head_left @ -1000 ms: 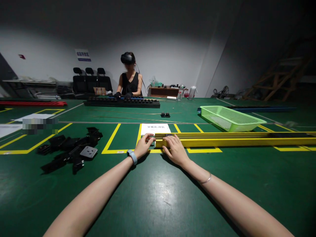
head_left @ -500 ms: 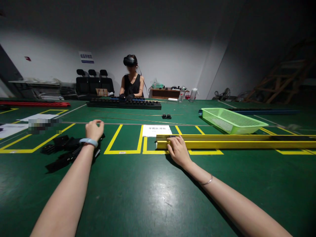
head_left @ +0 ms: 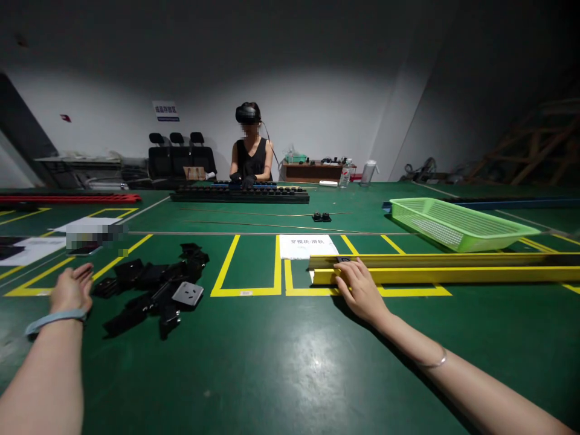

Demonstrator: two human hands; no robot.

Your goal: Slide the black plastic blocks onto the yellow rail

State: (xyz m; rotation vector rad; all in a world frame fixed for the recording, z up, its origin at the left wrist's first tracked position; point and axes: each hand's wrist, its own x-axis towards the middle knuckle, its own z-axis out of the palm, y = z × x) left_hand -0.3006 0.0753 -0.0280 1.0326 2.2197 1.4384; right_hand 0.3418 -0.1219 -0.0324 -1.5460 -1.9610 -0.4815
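Apparent fetching step: right hand [head_left: 361, 290] holds the near end of the yellow rail [head_left: 453, 276], running toward 3 o'clock; left hand [head_left: 72, 289], well apart, spread open at 9 o'clock of the black parts [head_left: 151, 275], likely needs a 3 o'clock reach and pinch.

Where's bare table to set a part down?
The green tabletop is bare between the forearms, nearer than the yellow rail; also inside the taped outline between the black parts and white sign. Crowded: around those parts, beside the left hand, and where the right hand touches the rail.

Dim overall, white glare on tabletop [head_left: 312, 356]
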